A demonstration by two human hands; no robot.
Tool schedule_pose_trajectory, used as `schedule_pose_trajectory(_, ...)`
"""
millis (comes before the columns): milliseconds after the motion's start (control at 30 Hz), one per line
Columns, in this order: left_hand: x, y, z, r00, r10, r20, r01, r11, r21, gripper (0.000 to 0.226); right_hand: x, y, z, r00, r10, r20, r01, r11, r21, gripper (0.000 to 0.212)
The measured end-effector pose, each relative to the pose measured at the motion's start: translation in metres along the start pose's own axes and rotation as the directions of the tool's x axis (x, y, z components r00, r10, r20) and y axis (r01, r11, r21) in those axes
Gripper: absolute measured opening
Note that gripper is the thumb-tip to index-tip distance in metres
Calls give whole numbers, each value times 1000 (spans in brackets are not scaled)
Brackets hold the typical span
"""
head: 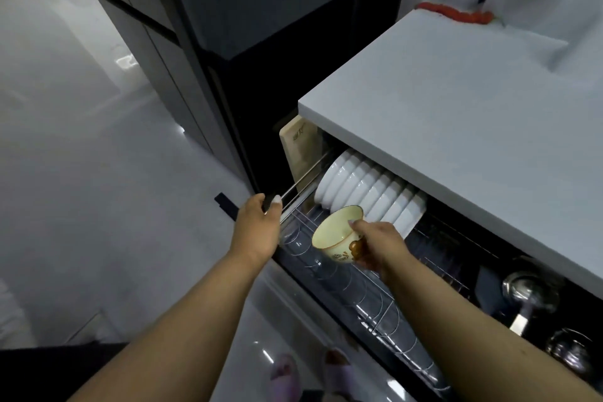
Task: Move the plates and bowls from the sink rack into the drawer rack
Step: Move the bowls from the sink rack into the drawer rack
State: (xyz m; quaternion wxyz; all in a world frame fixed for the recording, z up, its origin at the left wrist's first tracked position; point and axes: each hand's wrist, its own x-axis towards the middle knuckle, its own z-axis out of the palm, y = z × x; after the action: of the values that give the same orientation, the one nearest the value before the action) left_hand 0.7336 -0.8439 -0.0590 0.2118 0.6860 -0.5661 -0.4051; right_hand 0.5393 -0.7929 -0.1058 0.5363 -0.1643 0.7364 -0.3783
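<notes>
The drawer rack (pixel 368 300) is pulled out below the grey countertop, its wire slots mostly bare at the front. A row of several white plates (pixel 368 192) stands on edge at its back. My right hand (pixel 378 238) grips a cream bowl (pixel 336 232) with a brown pattern, thumb over its rim, tilted above the rack just in front of the plates. My left hand (pixel 257 225) grips the drawer's dark front edge at the left corner. The sink rack is out of view.
Grey countertop (pixel 456 108) overhangs the drawer. A wooden cutting board (pixel 297 147) stands at the drawer's left end. Steel ladles (pixel 528 294) lie in the drawer's right part. A dark tall cabinet (pixel 228 42) stands left. My slippered feet (pixel 310 372) are on the glossy floor.
</notes>
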Motion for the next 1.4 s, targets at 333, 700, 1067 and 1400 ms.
schedule_pose_trajectory(333,70,-62,-7,929,323,180,-367,745,556,58,65,40,85,993,109,-36,-112,987,-117,41)
schedule_pose_trajectory(700,99,-94,-12,827,515,225,-517,539,665,63,105,28,140,973,153,-175,-218,862,-458,76)
schedule_pose_trajectory(1067,104,-96,-11,834,501,231,-505,527,684,62,118,24,163,958,245,-152,-285,885,-368,61)
schedule_pose_trajectory(1400,103,-93,-11,848,466,253,-496,525,692,65,117,29,155,974,190,-123,-224,884,-410,77)
